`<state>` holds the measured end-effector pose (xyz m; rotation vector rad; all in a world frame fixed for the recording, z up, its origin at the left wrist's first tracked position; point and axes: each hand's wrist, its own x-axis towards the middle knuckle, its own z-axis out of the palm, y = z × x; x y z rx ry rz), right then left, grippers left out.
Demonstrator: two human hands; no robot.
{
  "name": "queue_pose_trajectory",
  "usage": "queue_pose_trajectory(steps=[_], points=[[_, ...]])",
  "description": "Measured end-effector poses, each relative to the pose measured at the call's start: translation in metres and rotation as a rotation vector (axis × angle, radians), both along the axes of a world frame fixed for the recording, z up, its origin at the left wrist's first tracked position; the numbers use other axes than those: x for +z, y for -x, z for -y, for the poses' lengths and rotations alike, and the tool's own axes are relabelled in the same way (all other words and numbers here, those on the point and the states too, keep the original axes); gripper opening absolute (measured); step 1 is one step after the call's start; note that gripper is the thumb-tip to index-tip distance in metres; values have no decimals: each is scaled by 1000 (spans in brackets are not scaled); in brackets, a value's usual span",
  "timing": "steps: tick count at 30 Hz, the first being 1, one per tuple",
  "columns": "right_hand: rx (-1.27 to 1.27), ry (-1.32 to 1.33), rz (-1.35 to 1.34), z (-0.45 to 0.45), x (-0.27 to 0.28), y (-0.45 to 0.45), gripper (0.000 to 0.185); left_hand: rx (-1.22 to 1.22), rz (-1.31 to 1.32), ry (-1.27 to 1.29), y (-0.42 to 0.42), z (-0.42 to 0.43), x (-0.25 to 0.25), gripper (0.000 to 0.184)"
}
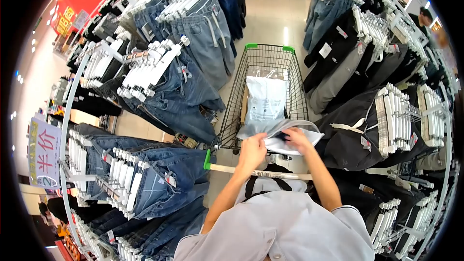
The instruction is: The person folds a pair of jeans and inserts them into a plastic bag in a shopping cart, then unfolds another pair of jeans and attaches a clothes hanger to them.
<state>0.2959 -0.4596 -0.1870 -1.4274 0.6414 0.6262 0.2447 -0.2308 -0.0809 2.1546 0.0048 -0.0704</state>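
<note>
My left fingers (260, 137) grasp the clear plastic bag (310, 128) at the near end of the shopping cart (297, 89), while my right fingers (291, 132) contact it (closure: cannot tell).

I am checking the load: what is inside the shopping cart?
At least one white, clear-wrapped package lies inside the cart. Anything directly beneath it, or below the handheld plastic bag, is covered.

Both forearms (226, 191) reach forward, left hand (253, 149) curled, right hand (298, 140) angled inward.
</note>
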Motion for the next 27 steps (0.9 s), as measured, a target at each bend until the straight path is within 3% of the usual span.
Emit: queue_pose_trajectory(steps=[2,4,5,6,8,9,10,12,13,15,16,19,22,23,27], points=[[344,394,251,34,41,16,72,-16,23,-106,-2,-20,-11,27],[551,466,71,61,57,16,74,4,-100,-54,0,-28,11,27],[718,704,110,62,68,27,71,6,-178,-42,0,-31,14,27],[719,703,101,66,60,31,71,9,-258,-30,1,-33,14,27],[841,929,462,76,36,40,75,35,-267,11,1,-36,11,26],[852,854,459,65,76,38,73,65,-299,30,-2,-38,11,26],[916,799,420,52,121,39,67,93,-331,45,-4,-42,12,26],[1112,795,368,48,153,42,49,66,-313,55,-11,-52,8,27],[1110,798,372,54,143,45,49,43,-318,79,-15,-55,13,27],[1362,1072,692,65,123,48,28,8,-349,140,-25,-60,25,25],[1367,1076,702,65,124,46,28,17,-342,143,-31,-66,23,25],[1297,1125,935,52,156,37,13,-4,-338,468,-52,-95,9,22],[1308,1114,1019,30,207,29,12,-45,-419,825,-59,-122,26,36],[1310,1084,1075,29,218,25,11,-167,-356,774,-58,-129,28,41],[1320,1073,1140,27,259,13,12,-197,-310,883,-54,-139,18,45]])
